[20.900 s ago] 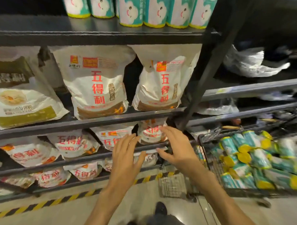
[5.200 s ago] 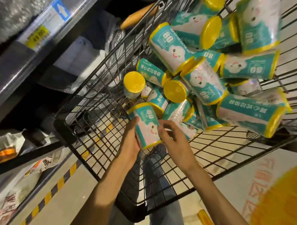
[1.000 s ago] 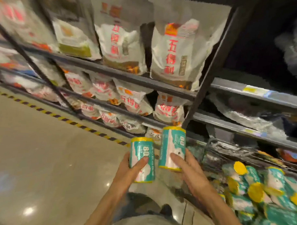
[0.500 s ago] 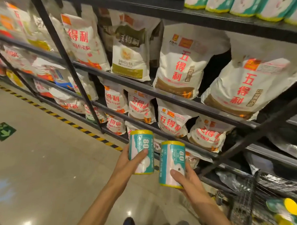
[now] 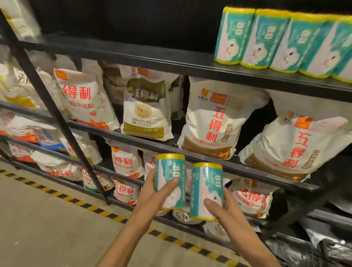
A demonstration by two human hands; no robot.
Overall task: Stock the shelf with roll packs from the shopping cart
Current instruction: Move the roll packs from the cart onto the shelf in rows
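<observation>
Teal film: two glossy, yellow-capped cylinders being held upright, just apart.
Left hand (image 5: 153,194): gripping left roll pack (image 5: 170,181).
Right hand (image 5: 224,211): gripping right roll pack (image 5: 206,191).
Top shelf (image 5: 134,56): dark metal edge; shelved roll packs (image 5: 290,40) standing right, open room lying left.
Below: soft flour bags (image 5: 211,118) leaning.

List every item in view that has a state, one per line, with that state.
Left hand: grips a roll pack.
Right hand: grips the other roll pack.
Teal, yellow-capped roll pack on the left: upright, held off the shelves.
Teal, yellow-capped roll pack on the right: upright, held off the shelves.
Row of teal roll packs: standing on the black top shelf.
White flour bags: leaning upright on lower shelves.
</observation>
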